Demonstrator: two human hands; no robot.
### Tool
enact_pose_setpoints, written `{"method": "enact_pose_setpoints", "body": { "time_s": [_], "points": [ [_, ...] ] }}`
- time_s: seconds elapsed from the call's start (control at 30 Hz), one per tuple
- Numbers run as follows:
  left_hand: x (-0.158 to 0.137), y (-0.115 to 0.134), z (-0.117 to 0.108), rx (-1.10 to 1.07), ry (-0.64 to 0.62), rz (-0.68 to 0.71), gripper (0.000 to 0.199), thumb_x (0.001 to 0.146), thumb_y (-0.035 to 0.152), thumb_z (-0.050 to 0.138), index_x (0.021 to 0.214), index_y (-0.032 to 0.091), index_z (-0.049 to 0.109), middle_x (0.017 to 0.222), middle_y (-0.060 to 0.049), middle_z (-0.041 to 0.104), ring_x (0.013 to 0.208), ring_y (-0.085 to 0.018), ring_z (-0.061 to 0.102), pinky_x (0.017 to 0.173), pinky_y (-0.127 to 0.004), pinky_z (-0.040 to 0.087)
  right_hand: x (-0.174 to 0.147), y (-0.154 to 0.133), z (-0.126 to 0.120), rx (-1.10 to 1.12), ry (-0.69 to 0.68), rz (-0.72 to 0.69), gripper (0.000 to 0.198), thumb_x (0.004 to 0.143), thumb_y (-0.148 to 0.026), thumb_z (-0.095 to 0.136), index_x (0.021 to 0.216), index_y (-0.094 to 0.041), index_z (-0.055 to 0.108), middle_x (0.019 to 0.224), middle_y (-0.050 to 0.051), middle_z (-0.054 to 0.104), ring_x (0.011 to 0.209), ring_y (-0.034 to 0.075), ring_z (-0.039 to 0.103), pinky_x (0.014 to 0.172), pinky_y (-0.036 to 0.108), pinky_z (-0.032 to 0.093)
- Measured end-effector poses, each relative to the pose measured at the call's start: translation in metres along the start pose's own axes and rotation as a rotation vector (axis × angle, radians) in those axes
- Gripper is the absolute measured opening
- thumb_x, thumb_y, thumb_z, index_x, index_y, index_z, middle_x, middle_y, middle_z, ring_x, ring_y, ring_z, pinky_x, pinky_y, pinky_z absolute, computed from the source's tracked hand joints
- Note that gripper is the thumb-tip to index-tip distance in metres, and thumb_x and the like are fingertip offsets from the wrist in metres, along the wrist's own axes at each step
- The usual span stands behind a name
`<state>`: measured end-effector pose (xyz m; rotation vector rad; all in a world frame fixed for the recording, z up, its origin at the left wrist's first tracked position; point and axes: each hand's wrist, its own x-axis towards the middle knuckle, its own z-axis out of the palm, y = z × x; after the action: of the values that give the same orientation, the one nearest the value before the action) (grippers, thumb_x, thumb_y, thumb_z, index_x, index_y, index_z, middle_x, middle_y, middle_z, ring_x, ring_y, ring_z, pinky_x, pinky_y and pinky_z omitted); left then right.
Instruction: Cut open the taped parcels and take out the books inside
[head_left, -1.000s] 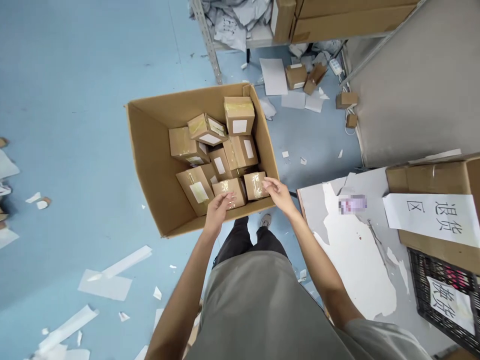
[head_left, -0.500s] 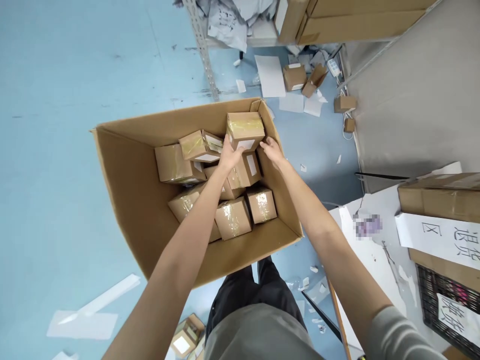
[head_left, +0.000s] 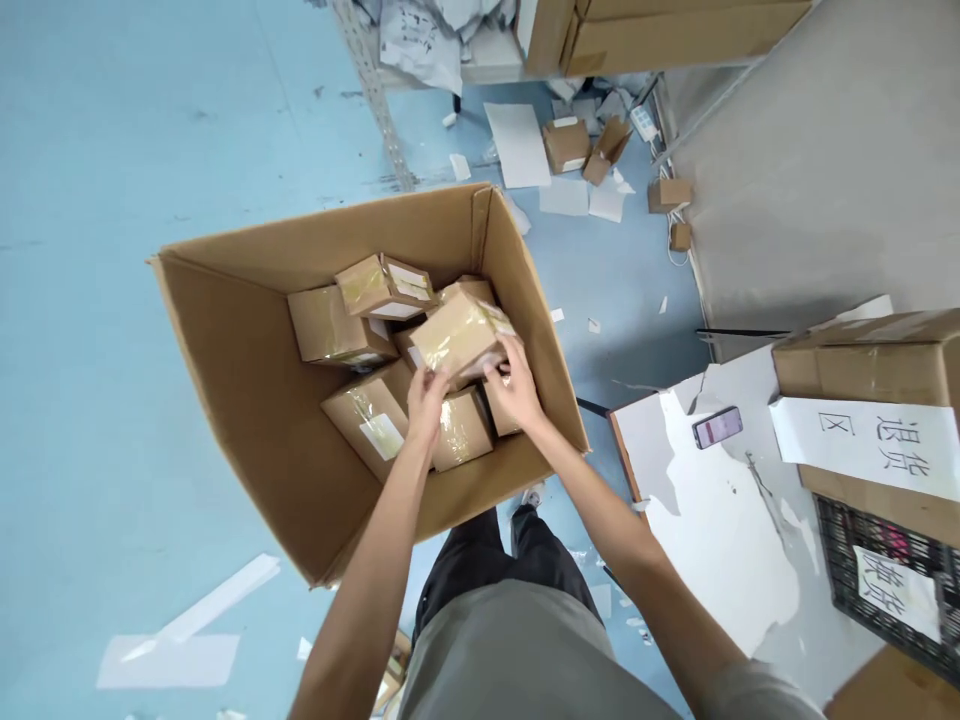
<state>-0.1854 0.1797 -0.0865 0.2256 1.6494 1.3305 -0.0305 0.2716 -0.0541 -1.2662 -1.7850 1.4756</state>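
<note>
Inside a large open carton (head_left: 240, 410) lie several small brown boxes closed with shiny yellowish tape. One taped box (head_left: 454, 335) sits tilted on top of the others, held between my two hands. My left hand (head_left: 427, 405) grips its near left corner with the fingertips. At its right end, my right hand (head_left: 517, 385) has its fingers bent against the side. Beneath and around it are a box with a white label (head_left: 371, 410), a box at the left (head_left: 337, 325) and a box with white labels on two faces (head_left: 386, 285). The held box partly hides those under it.
At the right stands a white table (head_left: 720, 540) with a phone (head_left: 718, 427), a labelled cardboard box (head_left: 862, 360) and a black crate (head_left: 877, 580). A shelf (head_left: 491, 65) with parcels is at the top. Paper scraps and small boxes (head_left: 566, 145) litter the blue floor.
The small box from the carton's far right corner has come toward me and is now tilted. My right hand has moved onto it, and my left hand has shifted to its near corner.
</note>
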Motion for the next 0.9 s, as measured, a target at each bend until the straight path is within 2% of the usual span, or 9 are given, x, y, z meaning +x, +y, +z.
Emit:
{"method": "enact_pose_setpoints", "body": {
  "time_s": [0.07,0.2,0.3,0.37,0.5,0.6,0.73,0.83,0.9],
  "points": [
    [-0.055,-0.002,-0.005,-0.045,0.088,-0.062,0.068,0.083,0.072,0.085,0.129,0.025,0.071,0.144,-0.013,0.073,0.142,-0.032,0.068,0.117,-0.041,0.056,-0.056,-0.023,-0.010,-0.053,0.037,-0.040,0.059,0.111,-0.056,0.060,0.165,-0.032,0.058,0.171,0.012,0.056,0.162,0.033,0.050,0.139,0.050,0.040],
    [-0.148,0.009,-0.003,0.008,0.069,0.009,0.061,0.088,0.069,0.087,0.128,0.025,0.073,0.141,-0.010,0.074,0.136,-0.028,0.070,0.113,-0.037,0.057,-0.157,-0.064,-0.048,-0.085,0.068,-0.139,0.051,0.113,-0.040,0.060,0.164,-0.032,0.057,0.161,0.013,0.061,0.156,0.031,0.057,0.134,0.053,0.047],
    [-0.196,0.017,0.013,0.081,0.063,0.112,0.062,0.087,0.070,0.089,0.125,0.024,0.072,0.132,-0.009,0.077,0.122,-0.025,0.073,0.102,-0.034,0.060,-0.221,-0.080,-0.084,-0.122,0.152,-0.237,0.059,0.111,-0.034,0.064,0.169,-0.033,0.051,0.156,0.014,0.062,0.150,0.031,0.061,0.126,0.054,0.056],
    [-0.217,0.015,0.035,0.115,0.028,0.134,0.062,0.086,0.073,0.089,0.118,0.023,0.072,0.122,-0.008,0.078,0.113,-0.024,0.075,0.094,-0.033,0.061,-0.257,-0.080,-0.109,-0.152,0.243,-0.290,0.069,0.110,-0.031,0.066,0.175,-0.033,0.044,0.153,0.016,0.061,0.147,0.032,0.063,0.119,0.052,0.062],
    [-0.249,-0.012,0.107,0.181,-0.161,0.100,0.066,0.082,0.080,0.088,0.106,0.021,0.070,0.109,-0.008,0.080,0.103,-0.025,0.076,0.091,-0.036,0.061,-0.314,-0.062,-0.172,-0.218,0.449,-0.286,0.068,0.110,-0.025,0.066,0.174,-0.036,0.046,0.153,0.016,0.057,0.140,0.031,0.067,0.112,0.050,0.065],
    [-0.276,-0.050,0.176,0.207,-0.375,0.030,0.071,0.077,0.081,0.089,0.108,0.020,0.070,0.114,-0.011,0.082,0.108,-0.027,0.078,0.096,-0.040,0.062,-0.351,-0.039,-0.230,-0.253,0.609,-0.181,0.053,0.112,-0.025,0.064,0.163,-0.033,0.056,0.161,0.017,0.056,0.145,0.030,0.065,0.116,0.052,0.063],
    [-0.310,-0.109,0.263,0.290,-0.621,-0.125,0.074,0.072,0.081,0.091,0.110,0.022,0.067,0.123,-0.014,0.082,0.117,-0.031,0.077,0.101,-0.044,0.062,-0.400,0.004,-0.303,-0.350,0.764,-0.046,0.038,0.114,-0.030,0.062,0.152,-0.028,0.063,0.159,0.016,0.063,0.152,0.032,0.060,0.122,0.058,0.058],
    [-0.327,-0.148,0.310,0.407,-0.722,-0.254,0.070,0.070,0.074,0.095,0.110,0.022,0.068,0.125,-0.013,0.081,0.127,-0.032,0.074,0.106,-0.043,0.061,-0.431,0.046,-0.334,-0.442,0.807,0.039,0.032,0.116,-0.029,0.056,0.145,-0.025,0.067,0.157,0.017,0.066,0.148,0.032,0.062,0.122,0.058,0.058],
    [-0.335,-0.169,0.327,0.490,-0.765,-0.328,0.064,0.068,0.064,0.099,0.104,0.020,0.070,0.114,-0.013,0.081,0.124,-0.034,0.075,0.105,-0.045,0.062,-0.446,0.073,-0.340,-0.487,0.796,0.081,0.032,0.116,-0.024,0.050,0.142,-0.023,0.069,0.155,0.017,0.068,0.145,0.032,0.064,0.121,0.058,0.058]
  ]
}}
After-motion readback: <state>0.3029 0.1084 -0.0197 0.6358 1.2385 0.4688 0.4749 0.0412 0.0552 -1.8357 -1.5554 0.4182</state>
